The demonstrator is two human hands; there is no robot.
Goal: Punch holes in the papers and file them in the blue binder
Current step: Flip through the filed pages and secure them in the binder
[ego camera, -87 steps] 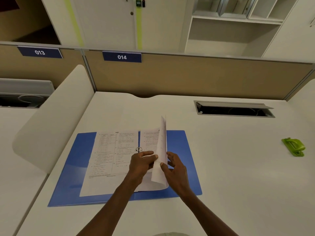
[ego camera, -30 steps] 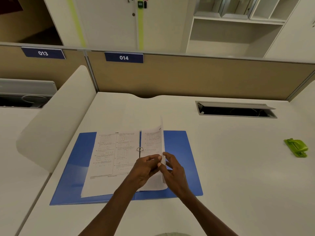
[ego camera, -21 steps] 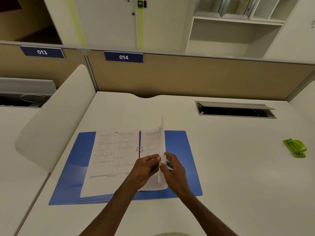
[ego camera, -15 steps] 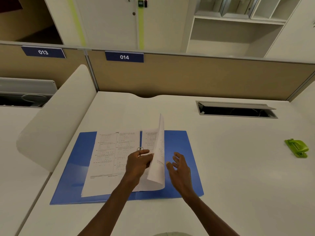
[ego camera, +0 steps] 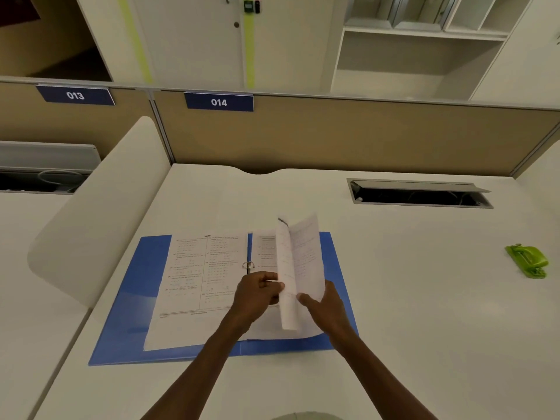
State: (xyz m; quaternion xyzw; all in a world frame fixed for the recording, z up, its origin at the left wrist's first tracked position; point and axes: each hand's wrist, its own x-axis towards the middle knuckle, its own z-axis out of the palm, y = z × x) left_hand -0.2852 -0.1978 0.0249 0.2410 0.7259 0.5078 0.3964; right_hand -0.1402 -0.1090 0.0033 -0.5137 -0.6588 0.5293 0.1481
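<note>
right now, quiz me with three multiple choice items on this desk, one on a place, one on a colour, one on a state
1. Where does the hole punch lie?
A. on the open binder
B. far out on the desk to the right of the binder
C. in the cable tray

2. What colour is the binder?
A. blue
B. red
C. black

3. How are the lifted sheets at the binder's right half?
A. lying flat
B. raised on edge between both hands
C. crumpled into a ball

Key:
1 B, the green punch sits alone on the white desk, apart from the binder.
2 A, its covers show blue around the filed pages.
3 B, the left hand and right hand pinch the sheets, which stand up near the ring.
</note>
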